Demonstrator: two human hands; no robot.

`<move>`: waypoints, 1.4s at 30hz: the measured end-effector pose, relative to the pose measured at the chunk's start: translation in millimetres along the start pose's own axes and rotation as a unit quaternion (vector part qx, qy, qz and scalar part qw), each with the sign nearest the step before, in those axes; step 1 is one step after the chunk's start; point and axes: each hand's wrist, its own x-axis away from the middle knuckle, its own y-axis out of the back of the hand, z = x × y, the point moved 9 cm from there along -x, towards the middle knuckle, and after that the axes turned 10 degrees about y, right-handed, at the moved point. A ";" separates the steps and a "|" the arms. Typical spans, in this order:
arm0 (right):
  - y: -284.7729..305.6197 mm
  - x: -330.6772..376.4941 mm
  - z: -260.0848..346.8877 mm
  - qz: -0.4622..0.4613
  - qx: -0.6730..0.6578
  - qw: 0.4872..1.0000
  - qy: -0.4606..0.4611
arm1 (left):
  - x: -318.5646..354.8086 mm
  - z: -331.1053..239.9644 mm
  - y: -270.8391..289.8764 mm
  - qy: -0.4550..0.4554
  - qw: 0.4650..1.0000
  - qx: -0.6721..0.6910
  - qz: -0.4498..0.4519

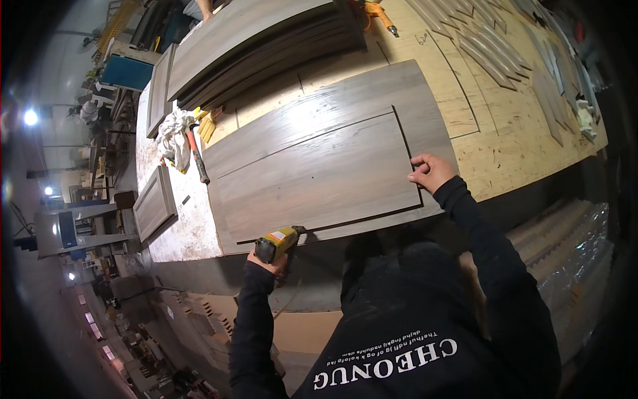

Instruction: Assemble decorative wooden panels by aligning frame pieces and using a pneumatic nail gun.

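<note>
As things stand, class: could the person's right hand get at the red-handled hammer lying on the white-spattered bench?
Probably not without moving. The right hand rests on the far corner of the grey wood-grain panel, while the red-handled hammer lies past the panel's opposite end. Nothing blocks it; the whole panel lies between.
</note>
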 end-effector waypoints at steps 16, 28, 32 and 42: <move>-3.4 -2.7 10.0 0.015 0.017 0.999 0.036 | 29.9 -49.3 -29.5 -0.156 0.950 -0.253 -0.093; -5.0 -4.7 2.8 0.022 -0.019 0.999 0.025 | 45.7 -170.8 -155.9 -0.180 0.956 -0.206 0.103; -4.7 -2.2 4.0 0.034 -0.019 0.999 0.001 | 35.0 -170.5 -159.0 -0.199 0.955 -0.203 0.089; 4.4 0.4 9.0 0.034 -0.004 0.999 -0.014 | 31.8 -173.7 -154.5 -0.203 0.951 -0.223 0.072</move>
